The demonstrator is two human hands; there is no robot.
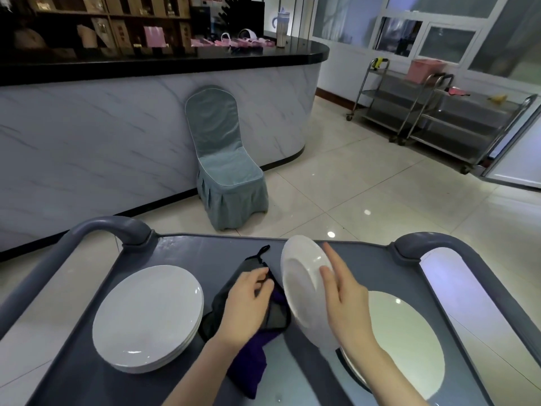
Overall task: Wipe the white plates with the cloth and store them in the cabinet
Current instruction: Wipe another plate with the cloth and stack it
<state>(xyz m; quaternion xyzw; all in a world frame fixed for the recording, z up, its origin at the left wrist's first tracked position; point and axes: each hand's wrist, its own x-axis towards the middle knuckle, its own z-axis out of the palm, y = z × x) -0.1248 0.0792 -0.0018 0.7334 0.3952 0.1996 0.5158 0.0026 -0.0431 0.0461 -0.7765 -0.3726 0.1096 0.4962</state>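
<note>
A stack of white plates [147, 315] sits on the left of the grey cart top [377, 268]. In the middle lies a dark grey and purple cloth [251, 361], and my left hand [246, 306] rests on it with fingers curled into the fabric. My right hand [342, 291] holds a single white plate [301, 282] tilted up on its edge, its face turned toward the cloth. Another white plate [407, 344] lies flat at the right of the cart, below the tilted one.
The cart has raised grey handles [114, 227] at both far corners. Beyond it stand a chair with a teal cover [225, 162], a curved marble counter [117, 136] and steel trolleys [433, 112] at the back right. Tiled floor lies between.
</note>
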